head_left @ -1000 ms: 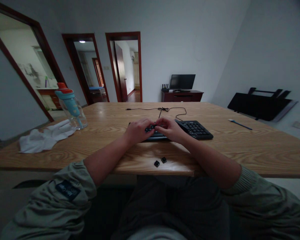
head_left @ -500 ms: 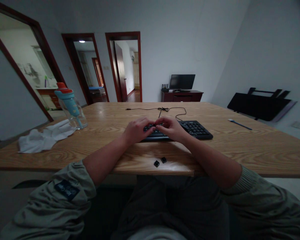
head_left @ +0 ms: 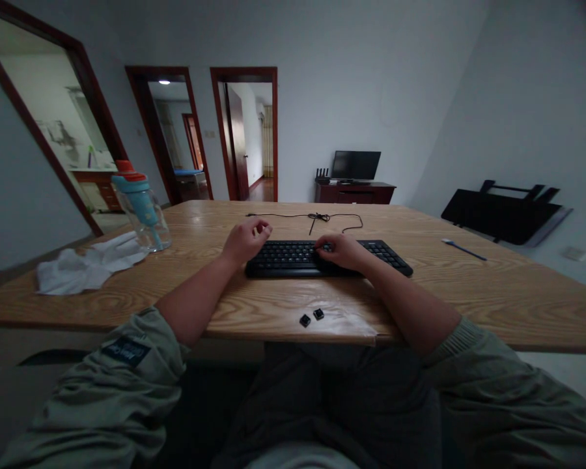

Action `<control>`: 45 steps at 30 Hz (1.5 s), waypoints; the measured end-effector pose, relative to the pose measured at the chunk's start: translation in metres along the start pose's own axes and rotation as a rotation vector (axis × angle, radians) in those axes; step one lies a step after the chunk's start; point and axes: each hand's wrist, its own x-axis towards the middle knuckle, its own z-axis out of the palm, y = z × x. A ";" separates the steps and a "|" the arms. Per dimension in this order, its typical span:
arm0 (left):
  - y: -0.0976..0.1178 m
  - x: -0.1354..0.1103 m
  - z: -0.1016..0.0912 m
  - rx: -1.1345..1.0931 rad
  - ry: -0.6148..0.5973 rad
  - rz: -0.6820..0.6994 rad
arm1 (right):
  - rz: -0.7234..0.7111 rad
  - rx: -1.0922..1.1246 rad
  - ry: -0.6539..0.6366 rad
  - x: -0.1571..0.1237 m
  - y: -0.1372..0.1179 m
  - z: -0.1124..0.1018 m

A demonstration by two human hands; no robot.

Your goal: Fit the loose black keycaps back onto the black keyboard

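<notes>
Now left hand (head_left: 245, 240) lifted off keyboard (head_left: 293, 258).

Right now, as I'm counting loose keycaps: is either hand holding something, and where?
Left hand: fingertips pinched together, contents too small to tell. Right hand holds nothing, resting on the keyboard.

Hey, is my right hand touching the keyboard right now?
Touching. The head view shows the right hand lying on the keyboard, its fingers down on the keys with no gap showing.
</notes>
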 end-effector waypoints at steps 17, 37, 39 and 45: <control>-0.033 0.006 -0.002 -0.035 -0.026 -0.143 | -0.145 -0.216 -0.105 -0.002 0.005 0.002; -0.033 0.007 -0.001 -0.032 -0.026 -0.127 | -0.092 -0.353 -0.157 -0.002 -0.003 -0.001; -0.033 0.007 -0.002 -0.034 -0.026 -0.125 | -0.094 -0.345 -0.151 -0.002 -0.003 -0.001; -0.028 0.006 -0.004 -0.024 -0.037 -0.141 | -0.137 -0.315 -0.163 -0.001 -0.001 0.000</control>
